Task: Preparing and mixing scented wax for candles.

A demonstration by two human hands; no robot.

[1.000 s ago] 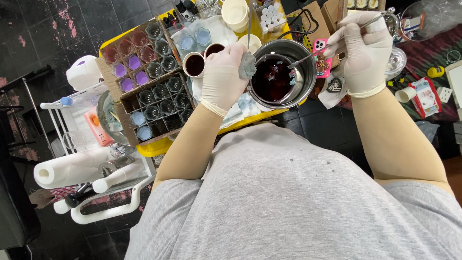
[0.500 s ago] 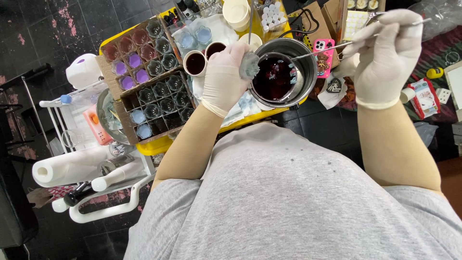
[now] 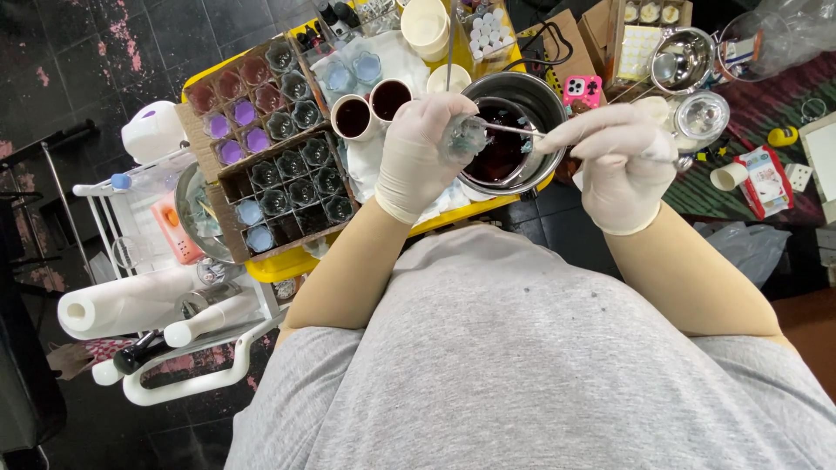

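Nearest the camera: grey shirt, 2 bare forearms reaching forward, both hands in pale gloves.

Left hand point(image 3: 424, 150): fingers curled shut around a small clear glass point(image 3: 468, 137), held tilted at the near-left rim of the metal pot point(image 3: 533, 94).

Right hand point(image 3: 616, 158): fingers pinched together on a thin metal rod point(image 3: 514, 130), tip pointing left and meeting the small clear glass above the pot. Contact between rod tip and glass: cannot tell for certain.

Metal pot: round, holding dark red liquid point(image 3: 502, 157), standing on the yellow table point(image 3: 279, 264) directly beyond the hands.

Just left of the left hand: 2 white cups point(image 3: 372, 106) side by side, filled with dark liquid.

Further left: 2 cardboard trays point(image 3: 270, 152) divided into cells, with small glasses in each; several purple, some reddish, some pale blue, many dark.

Left edge, beside the table: white wire rack point(image 3: 139, 261) with a paper roll point(image 3: 122, 302) lying across it.

Right of the pot: pink phone point(image 3: 582, 90), then a shiny metal bowl point(image 3: 682, 59) and a glass lid point(image 3: 701, 115).

Farthest back: stack of cream cups point(image 3: 426, 24), box of small white-capped bottles point(image 3: 488, 33).
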